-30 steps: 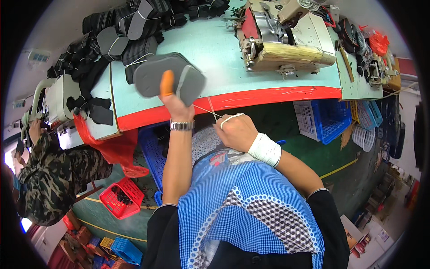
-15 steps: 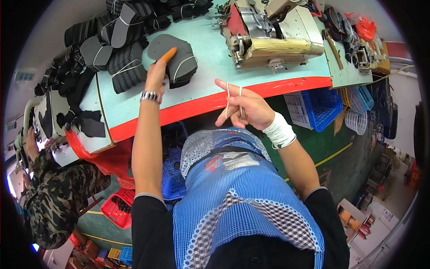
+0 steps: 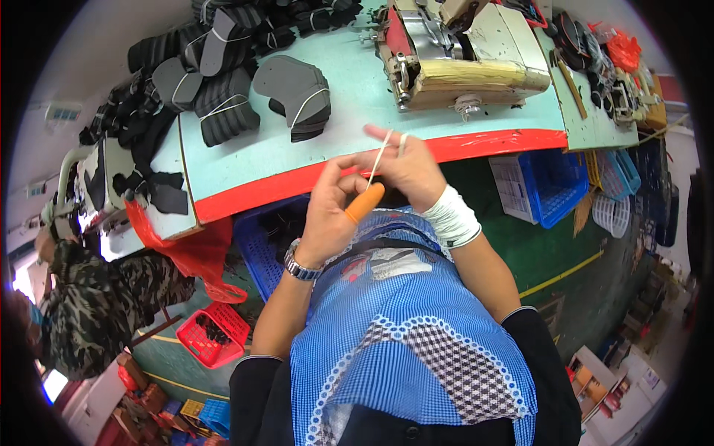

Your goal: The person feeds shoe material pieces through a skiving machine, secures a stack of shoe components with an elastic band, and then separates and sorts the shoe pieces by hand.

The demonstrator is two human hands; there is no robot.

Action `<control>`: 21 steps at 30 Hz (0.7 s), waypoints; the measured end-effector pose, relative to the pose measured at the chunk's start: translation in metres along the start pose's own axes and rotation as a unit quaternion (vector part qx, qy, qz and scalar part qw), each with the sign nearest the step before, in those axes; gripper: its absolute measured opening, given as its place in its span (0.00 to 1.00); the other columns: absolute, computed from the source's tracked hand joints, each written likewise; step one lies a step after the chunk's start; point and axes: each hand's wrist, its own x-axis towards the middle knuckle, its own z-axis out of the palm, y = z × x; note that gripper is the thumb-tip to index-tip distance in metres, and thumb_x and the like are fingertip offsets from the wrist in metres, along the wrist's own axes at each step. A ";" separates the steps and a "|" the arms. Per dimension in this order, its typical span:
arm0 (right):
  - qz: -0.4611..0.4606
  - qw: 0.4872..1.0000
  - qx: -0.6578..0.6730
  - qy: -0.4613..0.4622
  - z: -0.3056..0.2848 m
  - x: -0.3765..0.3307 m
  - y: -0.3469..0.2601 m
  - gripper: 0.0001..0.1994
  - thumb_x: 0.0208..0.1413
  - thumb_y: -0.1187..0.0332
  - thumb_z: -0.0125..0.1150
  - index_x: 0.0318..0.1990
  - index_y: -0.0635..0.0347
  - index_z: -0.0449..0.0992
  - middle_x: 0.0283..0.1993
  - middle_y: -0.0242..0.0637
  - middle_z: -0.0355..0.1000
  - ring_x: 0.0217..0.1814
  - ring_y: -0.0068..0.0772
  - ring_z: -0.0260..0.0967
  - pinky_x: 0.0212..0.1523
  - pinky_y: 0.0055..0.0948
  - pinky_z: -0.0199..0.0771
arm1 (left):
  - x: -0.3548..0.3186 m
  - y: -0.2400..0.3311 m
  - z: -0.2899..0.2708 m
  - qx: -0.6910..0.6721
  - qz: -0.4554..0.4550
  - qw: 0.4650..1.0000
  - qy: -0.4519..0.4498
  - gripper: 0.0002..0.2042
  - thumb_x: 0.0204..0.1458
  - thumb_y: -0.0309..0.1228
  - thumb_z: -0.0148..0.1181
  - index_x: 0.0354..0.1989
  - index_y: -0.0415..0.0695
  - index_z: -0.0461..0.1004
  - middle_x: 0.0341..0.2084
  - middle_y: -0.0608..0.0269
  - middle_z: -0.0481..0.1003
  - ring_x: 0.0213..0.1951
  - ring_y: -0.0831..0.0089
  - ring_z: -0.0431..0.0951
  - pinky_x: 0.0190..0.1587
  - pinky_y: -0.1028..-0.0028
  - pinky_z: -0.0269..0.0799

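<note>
My left hand point(image 3: 329, 212), with an orange finger cot point(image 3: 366, 203) on its thumb and a metal watch on the wrist, is closed in front of the bench edge. Its fingertips pinch a pale rubber band point(image 3: 381, 157) that runs up to my right hand point(image 3: 411, 172). The band is looped over the right hand's fingers, which are slightly blurred. Several white bands point(image 3: 452, 216) are wound around my right wrist. On the bench beyond my hands lies a stack of dark grey sole-shaped pieces point(image 3: 294, 89), tied with a band; neither hand touches it.
More banded bundles point(image 3: 225, 108) lie at the back left. A machine point(image 3: 476, 78) with a yellow-taped front stands to the right on the pale green bench point(image 3: 349, 70), edged in red. Blue baskets point(image 3: 550, 189) sit below. A person in camouflage point(image 3: 89, 312) is at the left.
My left hand has let go of the grey stack and come back to my right hand, now pinching the band. The stack stays on the bench. The view has shifted slightly.
</note>
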 end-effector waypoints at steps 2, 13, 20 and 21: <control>-0.038 0.989 0.141 -0.032 -0.041 0.008 0.004 0.36 0.58 0.61 0.65 0.66 0.73 0.57 0.41 0.42 0.77 0.30 0.17 0.68 0.34 0.16 0.67 | -0.013 -0.008 0.008 0.109 -0.002 0.994 -0.004 0.08 0.59 0.24 0.60 0.46 0.38 0.72 0.30 0.68 0.74 0.33 0.83 0.73 0.40 0.80 0.69; -0.390 0.770 -0.499 -0.078 -0.033 0.036 0.075 0.20 0.51 0.62 0.60 0.45 0.70 0.69 0.52 0.59 0.67 0.50 0.55 0.67 0.46 0.41 0.71 | -0.015 0.010 0.091 0.421 -0.019 0.905 -0.060 0.14 0.52 0.29 0.67 0.45 0.39 0.77 0.37 0.58 0.80 0.36 0.76 0.78 0.42 0.75 0.73; -0.277 0.907 -0.262 -0.180 -0.042 0.026 0.068 0.20 0.56 0.73 0.57 0.57 0.64 0.67 0.61 0.58 0.62 0.60 0.50 0.66 0.48 0.37 0.77 | -0.028 0.004 0.047 0.288 0.024 0.941 0.175 0.11 0.57 0.23 0.61 0.47 0.36 0.77 0.36 0.62 0.81 0.39 0.77 0.80 0.43 0.77 0.75; -0.183 0.961 -0.137 -0.155 -0.044 0.030 0.061 0.24 0.59 0.73 0.56 0.64 0.61 0.65 0.65 0.57 0.60 0.61 0.46 0.67 0.46 0.33 0.80 | -0.030 0.001 0.030 0.268 0.039 0.939 0.210 0.10 0.57 0.22 0.60 0.46 0.36 0.77 0.35 0.63 0.81 0.38 0.80 0.80 0.42 0.79 0.75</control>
